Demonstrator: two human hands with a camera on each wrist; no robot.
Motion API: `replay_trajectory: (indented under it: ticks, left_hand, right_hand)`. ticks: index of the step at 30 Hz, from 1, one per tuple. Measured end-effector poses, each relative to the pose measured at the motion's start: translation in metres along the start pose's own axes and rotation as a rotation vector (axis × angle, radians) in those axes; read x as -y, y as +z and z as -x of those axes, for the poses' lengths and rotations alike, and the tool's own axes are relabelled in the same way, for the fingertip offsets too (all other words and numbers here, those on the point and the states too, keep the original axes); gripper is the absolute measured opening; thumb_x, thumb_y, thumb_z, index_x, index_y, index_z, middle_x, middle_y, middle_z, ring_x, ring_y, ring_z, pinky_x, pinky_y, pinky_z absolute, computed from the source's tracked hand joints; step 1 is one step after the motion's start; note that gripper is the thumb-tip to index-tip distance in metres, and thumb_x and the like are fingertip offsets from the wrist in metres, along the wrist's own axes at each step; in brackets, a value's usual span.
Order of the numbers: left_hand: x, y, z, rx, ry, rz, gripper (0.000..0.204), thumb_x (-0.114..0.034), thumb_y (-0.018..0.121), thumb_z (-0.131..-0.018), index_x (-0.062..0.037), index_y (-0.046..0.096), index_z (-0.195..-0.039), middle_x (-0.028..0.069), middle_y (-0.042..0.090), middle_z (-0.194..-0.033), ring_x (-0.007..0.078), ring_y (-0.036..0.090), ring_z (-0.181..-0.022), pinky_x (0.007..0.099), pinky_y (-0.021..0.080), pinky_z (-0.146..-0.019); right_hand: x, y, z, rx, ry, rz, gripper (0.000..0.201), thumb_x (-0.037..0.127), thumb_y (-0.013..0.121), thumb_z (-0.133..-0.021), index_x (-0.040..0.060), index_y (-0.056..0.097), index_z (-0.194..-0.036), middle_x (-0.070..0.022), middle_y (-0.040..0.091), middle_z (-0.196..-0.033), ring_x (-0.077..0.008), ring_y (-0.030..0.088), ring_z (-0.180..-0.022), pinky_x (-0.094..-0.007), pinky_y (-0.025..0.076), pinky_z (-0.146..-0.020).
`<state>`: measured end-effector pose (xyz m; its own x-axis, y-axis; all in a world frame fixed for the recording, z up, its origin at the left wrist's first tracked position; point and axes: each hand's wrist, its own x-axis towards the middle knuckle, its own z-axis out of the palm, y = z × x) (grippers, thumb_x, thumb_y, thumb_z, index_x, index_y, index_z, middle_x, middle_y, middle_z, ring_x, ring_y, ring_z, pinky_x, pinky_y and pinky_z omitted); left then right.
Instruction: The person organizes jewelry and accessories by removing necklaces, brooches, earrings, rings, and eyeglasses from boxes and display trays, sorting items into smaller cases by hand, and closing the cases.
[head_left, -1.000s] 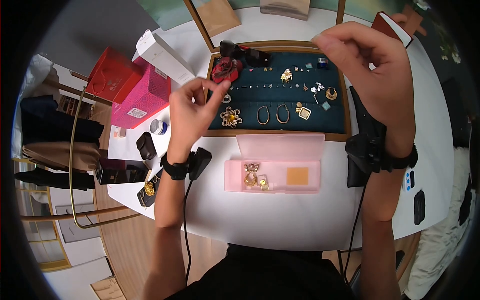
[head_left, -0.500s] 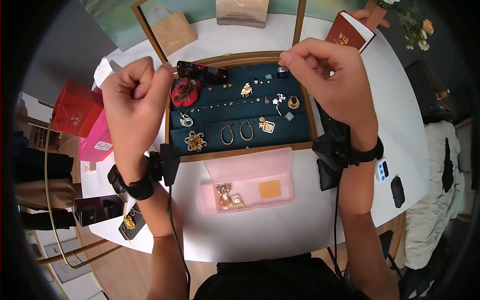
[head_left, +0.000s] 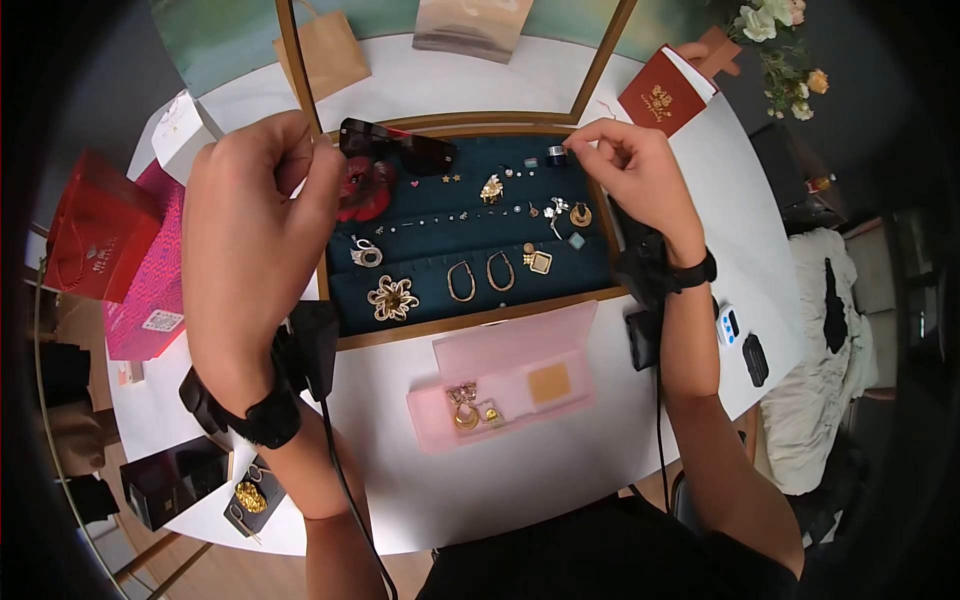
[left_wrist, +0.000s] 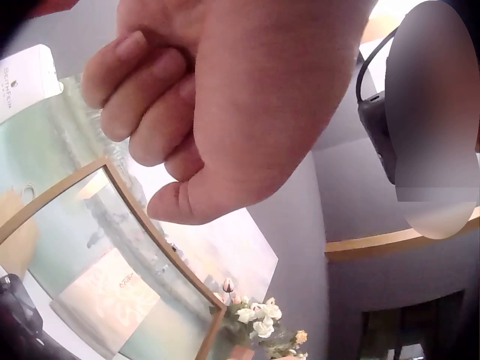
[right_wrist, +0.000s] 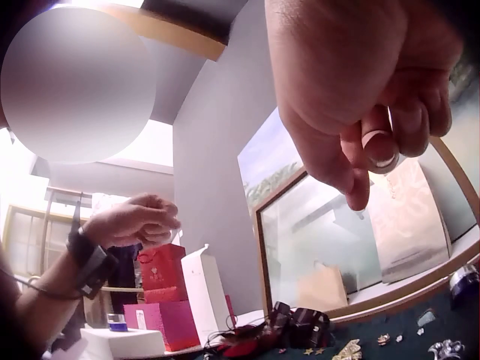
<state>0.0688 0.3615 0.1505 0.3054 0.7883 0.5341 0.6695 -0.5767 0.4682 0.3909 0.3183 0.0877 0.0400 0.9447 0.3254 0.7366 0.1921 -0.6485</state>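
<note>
Both hands are raised over a wood-framed jewelry case (head_left: 468,322) lined with dark teal cloth. My left hand (head_left: 245,230) has its fingers curled and thumb against the index finger, near the red fabric flower (head_left: 366,192) and sunglasses (head_left: 400,148); nothing shows between them. My right hand (head_left: 645,180) pinches thumb and forefinger beside a small blue jar (head_left: 556,155). A tiny glinting piece (right_wrist: 361,215) shows at its fingertips; I cannot tell its kind. In the case lie a flower brooch (head_left: 393,298), hoop earrings (head_left: 461,282) and several studs.
An open pink box (head_left: 515,340) with gold jewelry sits before the case. At left stand a red bag (head_left: 105,230), a magenta box (head_left: 150,300) and a white box (head_left: 183,130). A red booklet (head_left: 665,95) leans at the back right. The case's glass lid stands raised.
My left hand has risen closer to the camera and moved left of the case, its fingers curling more. My right hand has come lower toward the case's right corner. The head view has shifted.
</note>
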Motion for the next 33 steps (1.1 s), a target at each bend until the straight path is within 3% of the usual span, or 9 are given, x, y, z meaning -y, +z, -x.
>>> replay_trajectory:
  ticks: [4,6,8,11,12,14,15,22,33]
  left_hand:
    - [-0.004,-0.002,0.0,-0.016,0.058,0.059,0.03,-0.008,0.063,-0.082,0.0045,0.042,-0.066,0.0157,0.039,-0.055,0.031,0.037,-0.05,0.0398,0.035,-0.051]
    - [-0.004,-0.002,0.001,0.007,0.11,0.122,0.038,-0.01,0.064,-0.089,0.0006,0.034,-0.069,0.0047,0.024,-0.061,0.0121,0.025,-0.059,0.0329,0.025,-0.05]
    - [-0.004,0.0,0.001,0.007,0.114,0.156,0.038,-0.01,0.065,-0.089,0.0007,0.035,-0.068,0.0042,0.024,-0.059,0.0118,0.025,-0.058,0.0328,0.025,-0.05]
    - [-0.005,0.002,0.001,-0.001,0.133,0.207,0.039,-0.01,0.065,-0.09,0.0008,0.035,-0.067,0.0035,0.026,-0.057,0.0114,0.026,-0.056,0.0327,0.025,-0.049]
    - [-0.007,0.002,0.001,-0.006,0.151,0.227,0.039,-0.01,0.065,-0.09,0.0009,0.036,-0.066,0.0033,0.027,-0.056,0.0114,0.027,-0.055,0.0327,0.025,-0.048]
    - [-0.01,0.0,0.002,0.0,0.153,0.244,0.039,-0.01,0.065,-0.09,0.0009,0.036,-0.066,0.0035,0.028,-0.055,0.0115,0.027,-0.054,0.0328,0.026,-0.048]
    - [-0.011,-0.001,0.003,0.013,0.15,0.261,0.04,-0.01,0.065,-0.09,0.0008,0.036,-0.065,0.0037,0.028,-0.054,0.0117,0.027,-0.054,0.0329,0.026,-0.048]
    - [-0.012,-0.003,0.004,0.005,0.173,0.274,0.041,-0.01,0.066,-0.09,0.0009,0.037,-0.064,0.004,0.03,-0.052,0.0117,0.027,-0.052,0.0326,0.026,-0.047]
    - [-0.011,-0.004,0.003,-0.006,0.188,0.281,0.043,-0.011,0.067,-0.091,0.001,0.036,-0.064,0.0035,0.028,-0.053,0.0113,0.026,-0.053,0.0323,0.025,-0.048]
  right_hand:
    - [0.005,0.012,-0.001,0.031,0.029,0.083,0.008,0.008,0.069,-0.091,0.002,0.073,-0.094,0.0072,0.04,-0.054,-0.003,0.034,-0.053,-0.0239,0.029,-0.051]
    - [0.005,0.02,-0.005,0.121,0.011,0.226,0.008,0.008,0.071,-0.088,0.0031,0.073,-0.094,0.0024,0.042,-0.052,-0.0062,0.036,-0.05,-0.0258,0.032,-0.05]
    - [0.003,0.024,-0.014,0.161,-0.01,0.274,0.011,0.012,0.073,-0.085,0.0051,0.073,-0.094,-0.0026,0.047,-0.053,-0.012,0.043,-0.048,-0.0294,0.036,-0.051]
    - [0.007,0.03,-0.027,0.315,0.009,0.522,0.017,0.02,0.072,-0.084,0.0095,0.075,-0.097,-0.0088,0.068,-0.074,-0.027,0.066,-0.071,-0.0391,0.052,-0.062]
    - [0.002,0.031,-0.03,0.31,0.006,0.527,0.017,0.02,0.072,-0.084,0.0095,0.075,-0.097,-0.0088,0.068,-0.074,-0.027,0.066,-0.071,-0.0391,0.052,-0.062]
    - [-0.012,0.039,-0.035,0.283,-0.19,0.551,0.017,0.018,0.074,-0.082,0.0096,0.074,-0.097,-0.009,0.065,-0.068,-0.027,0.063,-0.064,-0.0394,0.049,-0.06]
    - [-0.015,0.041,-0.037,0.323,-0.149,0.585,0.019,0.017,0.074,-0.082,0.0094,0.074,-0.099,-0.0123,0.07,-0.079,-0.031,0.068,-0.075,-0.0415,0.053,-0.068]
    - [-0.01,0.039,-0.038,0.41,-0.122,0.714,0.022,0.017,0.073,-0.081,0.0086,0.074,-0.101,-0.0138,0.072,-0.089,-0.0323,0.069,-0.084,-0.0415,0.055,-0.075]
    - [0.001,0.047,-0.03,0.433,-0.222,0.578,0.019,0.015,0.072,-0.083,0.0079,0.074,-0.1,-0.0116,0.072,-0.093,-0.0313,0.068,-0.084,-0.0404,0.054,-0.075]
